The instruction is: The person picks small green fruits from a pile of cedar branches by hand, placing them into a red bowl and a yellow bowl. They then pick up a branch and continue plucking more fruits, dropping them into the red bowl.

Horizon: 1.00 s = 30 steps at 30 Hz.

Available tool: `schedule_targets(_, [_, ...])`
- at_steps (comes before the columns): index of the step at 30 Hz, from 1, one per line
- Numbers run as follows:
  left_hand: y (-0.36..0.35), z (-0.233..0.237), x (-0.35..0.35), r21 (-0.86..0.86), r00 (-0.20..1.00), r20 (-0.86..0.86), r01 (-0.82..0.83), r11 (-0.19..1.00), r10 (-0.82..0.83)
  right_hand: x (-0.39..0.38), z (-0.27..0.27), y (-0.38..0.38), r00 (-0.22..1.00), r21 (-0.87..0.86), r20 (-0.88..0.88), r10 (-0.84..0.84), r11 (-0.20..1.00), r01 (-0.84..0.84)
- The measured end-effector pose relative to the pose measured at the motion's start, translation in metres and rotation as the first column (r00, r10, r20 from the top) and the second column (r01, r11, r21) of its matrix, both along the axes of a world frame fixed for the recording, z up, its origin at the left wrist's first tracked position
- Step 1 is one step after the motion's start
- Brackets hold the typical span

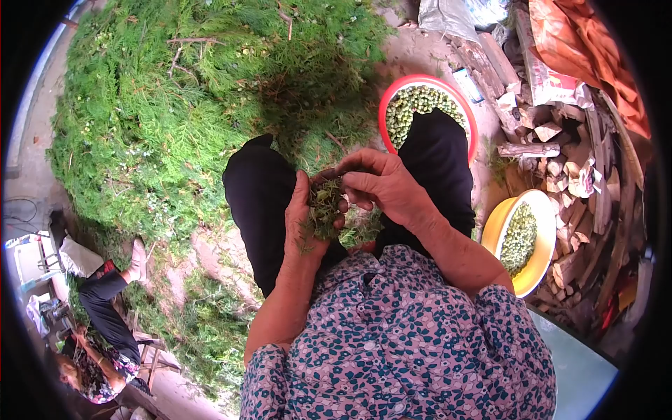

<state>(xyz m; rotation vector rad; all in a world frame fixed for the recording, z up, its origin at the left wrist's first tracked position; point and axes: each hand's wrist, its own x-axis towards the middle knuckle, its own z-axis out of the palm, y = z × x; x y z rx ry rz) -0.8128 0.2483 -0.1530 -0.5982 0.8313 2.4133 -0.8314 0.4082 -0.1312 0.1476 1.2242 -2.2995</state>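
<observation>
A small clump of green sprigs point(325, 204) lies in the palm of my left hand point(299, 217), with the fingers curled up around it and the thumb along its side. My right hand point(389, 187) is at the clump's upper right edge, thumb and fingertips pinched together. What sits between those fingertips is too small to make out. Both hands are above my lap, between my knees. Past my right knee stands a red-rimmed basin point(474, 133) of round green seed cones point(420, 105), partly hidden by the knee.
A big heap of leafy evergreen branches point(161, 133) covers the floor ahead and left. To the right are a yellow basin point(546, 241) with more green cones, stacked firewood point(577, 182) and an orange tarp point(588, 56). Another person point(105, 350) sits at lower left.
</observation>
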Motion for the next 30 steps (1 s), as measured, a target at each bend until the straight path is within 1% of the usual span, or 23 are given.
schedule_targets(1, [0.000, 0.002, -0.001, -0.009, 1.000, -0.003, -0.009, 1.000, 0.009, -0.002, 0.011, -0.003, 0.990, 0.238, -0.128, 0.051, 0.971, -0.020])
schedule_targets(2, [0.001, 0.005, -0.002, -0.009, 1.000, -0.006, -0.010, 1.000, 0.010, -0.003, 0.017, -0.005, 0.962, 0.462, -0.238, 0.131, 0.887, -0.006])
schedule_targets(3, [0.003, 0.007, -0.004, -0.053, 1.000, 0.001, -0.022, 0.998, 0.022, -0.004, 0.013, -0.008, 0.962, 0.461, -0.240, 0.131, 0.887, -0.005])
schedule_targets(4, [0.005, 0.008, -0.005, -0.096, 0.999, 0.009, -0.032, 0.995, 0.033, -0.005, 0.006, -0.011, 0.838, 0.575, -0.499, 0.222, 0.808, 0.128])
schedule_targets(5, [0.006, 0.008, -0.006, -0.096, 0.999, 0.008, -0.031, 0.995, 0.032, -0.005, 0.001, -0.013, 0.639, 0.630, -0.689, 0.343, 0.720, 0.292])
schedule_targets(8, [0.006, 0.002, -0.008, -0.134, 0.999, 0.011, -0.032, 0.990, 0.034, -0.003, -0.002, -0.018, 0.643, 0.718, -0.641, 0.420, 0.623, 0.309])
schedule_targets(9, [0.005, -0.001, -0.007, -0.129, 0.999, 0.009, -0.037, 0.991, 0.038, -0.004, -0.004, -0.018, 0.642, 0.718, -0.641, 0.421, 0.624, 0.308])
schedule_targets(12, [0.005, 0.000, -0.007, -0.117, 0.999, 0.011, -0.032, 0.993, 0.034, -0.006, -0.005, -0.016, 0.667, 0.713, -0.625, 0.406, 0.645, 0.275])
schedule_targets(14, [0.003, 0.000, -0.008, -0.111, 1.000, 0.013, -0.026, 0.993, 0.027, -0.008, -0.001, -0.013, 0.737, 0.617, -0.623, 0.262, 0.744, 0.256])
schedule_targets(15, [0.001, -0.003, -0.008, -0.047, 1.000, 0.004, -0.023, 0.999, 0.023, -0.010, 0.002, -0.009, 0.736, 0.617, -0.624, 0.264, 0.745, 0.256])
schedule_targets(16, [-0.001, -0.005, -0.009, 0.017, 1.000, -0.005, -0.020, 1.000, 0.020, -0.011, 0.005, -0.003, 0.898, 0.502, -0.407, 0.168, 0.862, 0.066])
schedule_targets(17, [-0.002, -0.008, -0.010, 0.016, 1.000, -0.006, -0.022, 1.000, 0.022, -0.012, 0.006, -0.001, 0.983, 0.314, -0.135, 0.124, 0.946, -0.077])
schedule_targets(18, [-0.004, -0.012, -0.011, 0.104, 0.999, -0.007, -0.030, 0.994, 0.031, -0.012, 0.006, -0.002, 0.983, 0.313, -0.134, 0.127, 0.946, -0.079])
schedule_targets(19, [-0.004, -0.013, -0.012, 0.190, 0.999, -0.007, -0.039, 0.981, 0.041, -0.012, 0.006, -0.004, 0.996, 0.176, -0.069, 0.051, 0.984, -0.038])
schedule_targets(21, [-0.005, -0.013, -0.013, 0.210, 0.998, -0.008, -0.066, 0.976, 0.070, -0.010, 0.004, -0.003, 0.999, -0.045, 0.020, -0.025, 0.999, 0.026])
schedule_targets(22, [-0.004, -0.012, -0.014, 0.230, 0.995, -0.009, -0.090, 0.969, 0.095, -0.009, 0.007, -0.002, 1.000, -0.046, 0.021, -0.022, 0.999, 0.023])
schedule_targets(23, [-0.002, -0.011, -0.016, 0.230, 0.995, -0.008, -0.093, 0.969, 0.097, -0.007, 0.013, -0.002, 0.995, 0.130, -0.065, 0.071, 0.990, -0.062])
schedule_targets(24, [0.002, -0.010, -0.018, 0.186, 0.982, 0.068, -0.186, 0.965, 0.176, -0.005, 0.020, -0.002, 0.975, 0.308, -0.132, 0.176, 0.943, -0.129])
schedule_targets(25, [0.003, -0.010, -0.020, 0.134, 0.957, 0.140, -0.274, 0.952, 0.255, -0.002, 0.025, -0.007, 0.928, 0.394, -0.271, 0.257, 0.909, -0.137])
schedule_targets(26, [0.000, -0.015, -0.019, 0.133, 0.956, 0.141, -0.276, 0.952, 0.258, 0.002, 0.022, -0.010, 0.928, 0.393, -0.269, 0.259, 0.909, -0.139])
schedule_targets(28, [-0.007, -0.028, -0.020, 0.351, 0.981, 0.020, -0.186, 0.918, 0.191, 0.010, 0.010, -0.015, 0.672, 0.591, -0.599, 0.435, 0.807, 0.005])
schedule_targets(29, [-0.008, -0.031, -0.019, 0.377, 0.981, 0.027, -0.188, 0.907, 0.192, 0.013, 0.005, -0.020, 0.615, 0.623, -0.667, 0.420, 0.768, 0.151])
schedule_targets(30, [-0.008, -0.033, -0.019, 0.376, 0.981, 0.027, -0.190, 0.907, 0.194, 0.014, 0.003, -0.023, 0.614, 0.623, -0.667, 0.421, 0.768, 0.150])
